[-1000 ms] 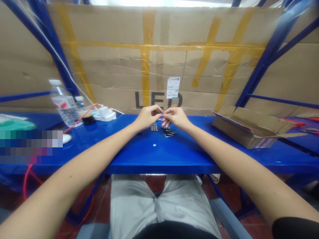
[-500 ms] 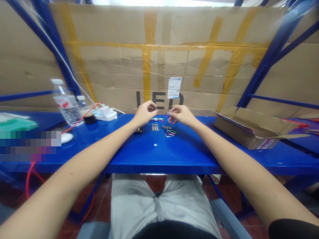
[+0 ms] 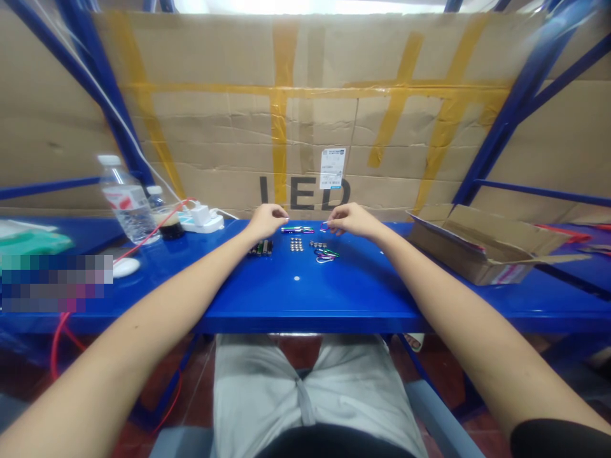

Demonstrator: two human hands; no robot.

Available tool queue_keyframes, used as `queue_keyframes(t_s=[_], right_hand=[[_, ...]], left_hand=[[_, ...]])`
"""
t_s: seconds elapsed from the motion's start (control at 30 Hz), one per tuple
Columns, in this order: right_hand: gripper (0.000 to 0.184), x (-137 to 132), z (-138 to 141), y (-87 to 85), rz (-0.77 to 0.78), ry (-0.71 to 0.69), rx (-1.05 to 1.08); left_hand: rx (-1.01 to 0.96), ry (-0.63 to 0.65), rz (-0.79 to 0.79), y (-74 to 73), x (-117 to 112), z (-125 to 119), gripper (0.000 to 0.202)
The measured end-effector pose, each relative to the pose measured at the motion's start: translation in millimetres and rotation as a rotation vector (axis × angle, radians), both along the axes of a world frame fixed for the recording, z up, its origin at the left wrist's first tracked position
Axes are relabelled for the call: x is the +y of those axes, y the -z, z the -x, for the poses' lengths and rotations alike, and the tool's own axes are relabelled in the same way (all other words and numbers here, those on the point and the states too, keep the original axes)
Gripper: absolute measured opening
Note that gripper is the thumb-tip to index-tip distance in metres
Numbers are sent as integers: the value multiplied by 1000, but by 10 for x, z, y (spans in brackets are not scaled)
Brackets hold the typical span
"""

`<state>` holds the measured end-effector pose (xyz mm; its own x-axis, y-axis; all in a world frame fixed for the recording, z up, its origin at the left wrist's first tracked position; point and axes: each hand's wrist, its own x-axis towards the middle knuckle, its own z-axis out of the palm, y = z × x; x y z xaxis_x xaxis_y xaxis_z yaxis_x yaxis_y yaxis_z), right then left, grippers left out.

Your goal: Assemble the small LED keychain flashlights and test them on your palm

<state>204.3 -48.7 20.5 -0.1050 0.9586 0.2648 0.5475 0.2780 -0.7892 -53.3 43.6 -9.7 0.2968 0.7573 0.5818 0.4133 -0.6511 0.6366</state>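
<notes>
My left hand (image 3: 268,221) is closed in a pinch above the far left of the blue table, with a tiny pale thing at its fingertips too small to name. Held between the fingers of my right hand (image 3: 352,220) is a purple carabiner (image 3: 324,226). Between the hands lie shiny coloured metal tubes (image 3: 298,229). Nearer to me are small round silver pieces (image 3: 296,244) in rows, like button cells. Small metal parts (image 3: 317,244) sit right of them, above several coloured carabiners (image 3: 327,255). Dark cylinders (image 3: 262,248) lie below my left hand, partly covered by it.
A white disc (image 3: 296,278) lies on the blue table (image 3: 305,299) near the front. An open cardboard box (image 3: 477,254) stands right. To the left are a water bottle (image 3: 125,200), a cup of dark liquid (image 3: 170,226) and a power strip (image 3: 210,224). Cardboard (image 3: 229,140) walls the back.
My left hand has moved left and slightly down, away from my right hand, uncovering more of the dark cylinders. The right hand stays nearly in place with the carabiner, which has dropped slightly.
</notes>
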Motion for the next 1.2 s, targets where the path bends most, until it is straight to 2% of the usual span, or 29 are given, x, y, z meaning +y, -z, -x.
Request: queue_keyframes(t_s=[0.1, 0.2, 0.33, 0.5, 0.6, 0.7, 0.97, 1.2], right_hand=[[4, -28, -18, -25, 7, -25, -152], [6, -61, -31, -58, 64, -39, -282], [9, -82, -47, -76, 101, -82, -313], [11, -108, -43, -78, 208, -260, -336], [17, -139, -15, -96, 249, -348, -351], [18, -165, 18, -115, 247, -351, -384], [21, -124, 17, -76, 226, -354, -495], [26, -83, 9, -46, 192, -321, -582]], left_hand=[[0, 27, -65, 47, -16, -69, 6], [35, 46, -85, 55, -87, -191, 10], [183, 82, -125, 60, -171, -355, 13], [371, 106, -229, 110, -206, -470, 14], [411, 91, -284, 134, -216, -533, 16], [430, 100, -311, 154, -217, -592, 17], [486, 220, -308, 190, -209, -618, 21], [646, 107, -306, 62, -265, -564, 26]])
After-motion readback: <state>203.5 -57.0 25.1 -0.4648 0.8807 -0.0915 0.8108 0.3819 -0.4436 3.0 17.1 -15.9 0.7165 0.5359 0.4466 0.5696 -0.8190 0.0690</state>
